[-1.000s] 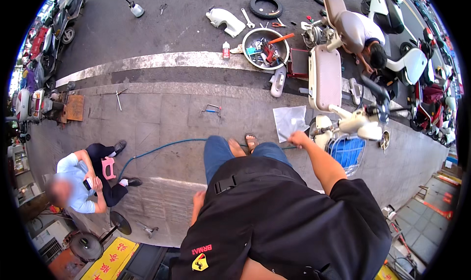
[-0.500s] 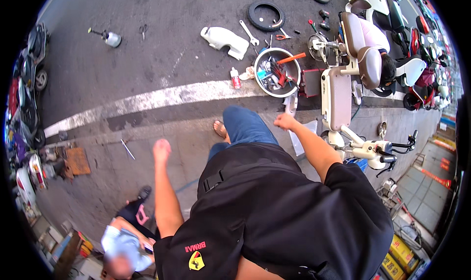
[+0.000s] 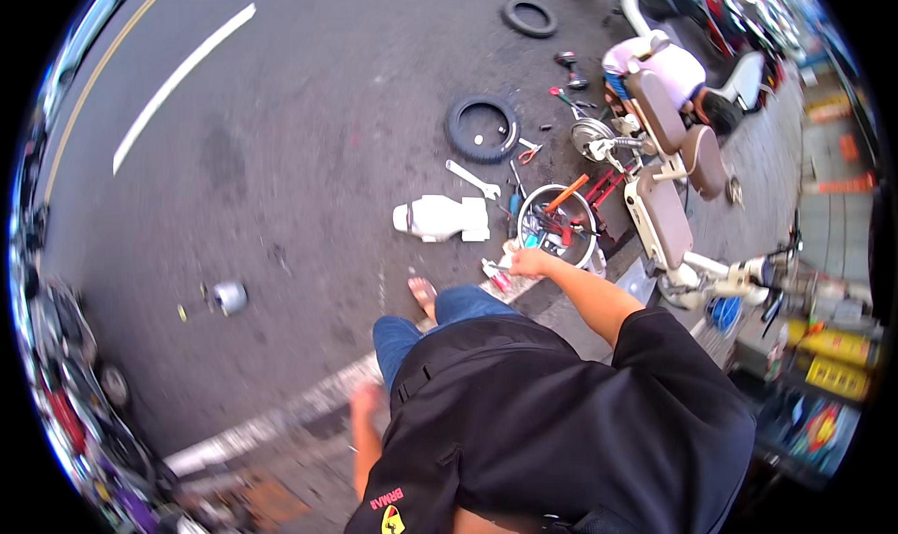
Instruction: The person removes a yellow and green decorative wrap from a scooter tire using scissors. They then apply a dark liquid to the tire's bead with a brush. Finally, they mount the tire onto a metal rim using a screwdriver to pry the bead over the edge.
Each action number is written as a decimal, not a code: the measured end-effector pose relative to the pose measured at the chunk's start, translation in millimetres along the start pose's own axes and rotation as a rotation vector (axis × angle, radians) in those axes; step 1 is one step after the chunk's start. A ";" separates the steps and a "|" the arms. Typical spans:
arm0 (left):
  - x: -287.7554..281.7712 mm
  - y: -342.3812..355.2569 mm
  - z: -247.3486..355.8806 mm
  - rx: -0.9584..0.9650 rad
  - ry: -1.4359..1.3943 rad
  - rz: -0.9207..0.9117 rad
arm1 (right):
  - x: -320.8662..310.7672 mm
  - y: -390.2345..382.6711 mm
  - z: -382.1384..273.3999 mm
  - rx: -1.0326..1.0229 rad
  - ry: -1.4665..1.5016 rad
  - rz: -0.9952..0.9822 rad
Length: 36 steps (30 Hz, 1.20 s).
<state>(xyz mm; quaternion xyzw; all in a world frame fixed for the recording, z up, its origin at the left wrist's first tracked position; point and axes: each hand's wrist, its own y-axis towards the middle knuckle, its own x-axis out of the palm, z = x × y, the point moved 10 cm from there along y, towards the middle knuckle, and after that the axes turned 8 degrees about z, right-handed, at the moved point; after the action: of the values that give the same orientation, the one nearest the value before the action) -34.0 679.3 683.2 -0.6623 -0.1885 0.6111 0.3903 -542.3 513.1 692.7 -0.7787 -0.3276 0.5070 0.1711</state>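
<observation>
My right hand point(image 3: 530, 263) is held out ahead of me with its fingers closed; whether they hold something small is hidden. Below it in the picture's line of sight lies a red and white bottle point(image 3: 499, 278); I cannot tell if they touch. Close by stands a round basin point(image 3: 593, 246) of tools, with an orange handle point(image 3: 567, 192) poking out. My left hand point(image 3: 367, 401) hangs low at my side, smeared by motion. A white scooter body panel point(image 3: 441, 218) and a large wrench point(image 3: 473, 180) rest on the asphalt ahead.
Two tyres point(image 3: 482, 130) lie farther out, with pliers point(image 3: 529, 151) and a cordless drill point(image 3: 572, 70) near them. To the right is a partly dismantled cream scooter point(image 3: 662, 218), a crouching person point(image 3: 675, 71) behind it. A metal canister point(image 3: 229, 298) lies left; parked scooters point(image 3: 75, 384) line the left edge.
My view has turned and shifted toward the road. The bottle and basin now appear closer to my right hand. My left hand has swung back beside my body.
</observation>
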 end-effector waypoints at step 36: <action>-1013.3 811.2 287.0 0.464 -0.275 -0.703 | -434.0 346.3 223.8 1.374 1.983 0.936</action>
<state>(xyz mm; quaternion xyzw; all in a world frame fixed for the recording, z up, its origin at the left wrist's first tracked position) -677.4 -481.2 763.0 -0.3656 -0.3102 0.5498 0.6840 -745.2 -50.0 683.8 -0.6130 0.5665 -0.2086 0.5096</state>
